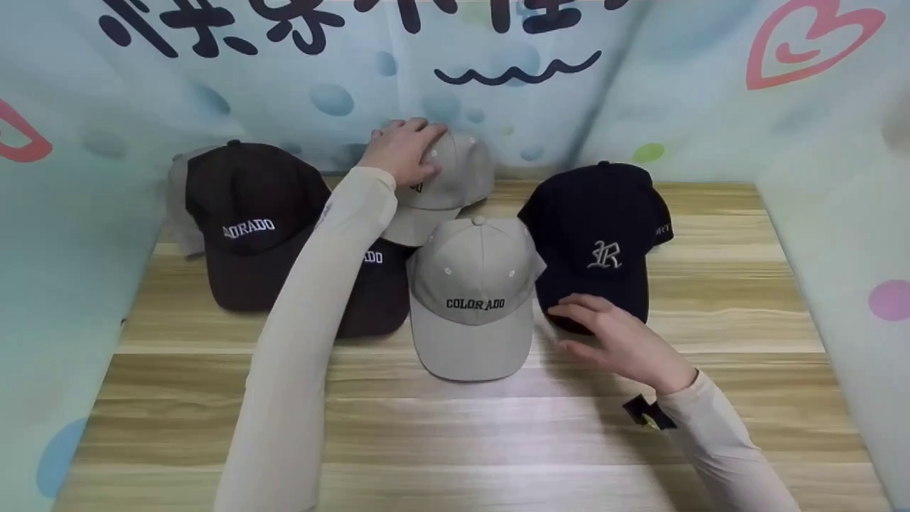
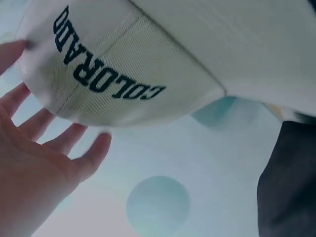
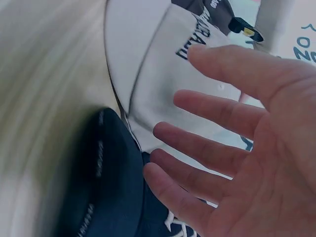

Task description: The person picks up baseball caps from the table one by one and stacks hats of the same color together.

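Note:
At the back, my left hand (image 1: pixel 407 153) is at the crown of a light grey baseball cap (image 1: pixel 466 171) lettered COLORADO. Its fingers are spread over the top, the thumb toward the front; in the left wrist view the little finger stands off the cap's edge. My right hand (image 1: pixel 625 345) hovers over the brim of a navy baseball cap (image 1: pixel 593 206) with an embroidered R, its fingers loosely extended and holding nothing. Between the hands, in front, sits another light grey COLORADO cap (image 1: pixel 473 284), brim toward me.
On the left is a dark brown COLORADO cap (image 1: pixel 249 192), with a grey cap (image 1: pixel 186 206) partly hidden behind it. Another dark cap (image 1: pixel 377 299) is half covered by my left sleeve (image 1: pixel 298 355). A printed cloth (image 1: pixel 675 107) rises behind the wooden table (image 1: pixel 455 448).

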`<control>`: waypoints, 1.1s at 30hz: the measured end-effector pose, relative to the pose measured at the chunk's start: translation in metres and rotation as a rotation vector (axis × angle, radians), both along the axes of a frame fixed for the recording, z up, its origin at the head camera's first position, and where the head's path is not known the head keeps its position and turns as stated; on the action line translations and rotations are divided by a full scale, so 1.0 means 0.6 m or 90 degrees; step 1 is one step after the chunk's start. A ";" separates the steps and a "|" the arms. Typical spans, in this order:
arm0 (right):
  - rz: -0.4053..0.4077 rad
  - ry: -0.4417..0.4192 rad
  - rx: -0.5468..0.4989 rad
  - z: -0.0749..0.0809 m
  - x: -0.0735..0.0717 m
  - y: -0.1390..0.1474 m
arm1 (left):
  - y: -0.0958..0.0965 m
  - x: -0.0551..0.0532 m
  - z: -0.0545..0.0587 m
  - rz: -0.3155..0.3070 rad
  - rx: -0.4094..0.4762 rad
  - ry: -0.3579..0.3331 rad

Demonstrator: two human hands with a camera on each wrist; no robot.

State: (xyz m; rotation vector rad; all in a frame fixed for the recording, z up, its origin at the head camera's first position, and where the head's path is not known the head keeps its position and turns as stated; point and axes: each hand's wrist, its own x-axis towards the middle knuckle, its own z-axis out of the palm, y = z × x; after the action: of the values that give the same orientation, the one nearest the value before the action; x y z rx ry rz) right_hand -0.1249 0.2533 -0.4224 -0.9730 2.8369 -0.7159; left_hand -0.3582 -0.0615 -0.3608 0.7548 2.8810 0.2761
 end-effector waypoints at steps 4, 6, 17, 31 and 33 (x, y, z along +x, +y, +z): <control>-0.010 0.009 -0.011 0.000 -0.010 0.012 | -0.011 -0.004 -0.002 0.013 -0.028 0.019; -0.022 0.010 -0.010 -0.002 -0.015 0.018 | -0.020 -0.006 -0.002 0.022 -0.039 0.035; 0.037 0.067 0.006 -0.031 0.010 -0.020 | -0.086 -0.006 0.017 0.043 -0.031 0.055; 0.027 0.025 0.084 -0.057 0.023 -0.081 | -0.129 0.010 0.057 0.034 0.036 0.029; 0.020 0.038 0.096 -0.055 0.020 -0.085 | -0.131 0.014 0.069 0.044 0.032 0.012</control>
State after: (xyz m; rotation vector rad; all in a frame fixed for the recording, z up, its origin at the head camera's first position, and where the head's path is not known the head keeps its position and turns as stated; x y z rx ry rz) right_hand -0.1126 0.2022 -0.4551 -1.0282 2.8695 -0.4686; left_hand -0.3499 -0.1403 -0.3192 0.6695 2.9331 0.3534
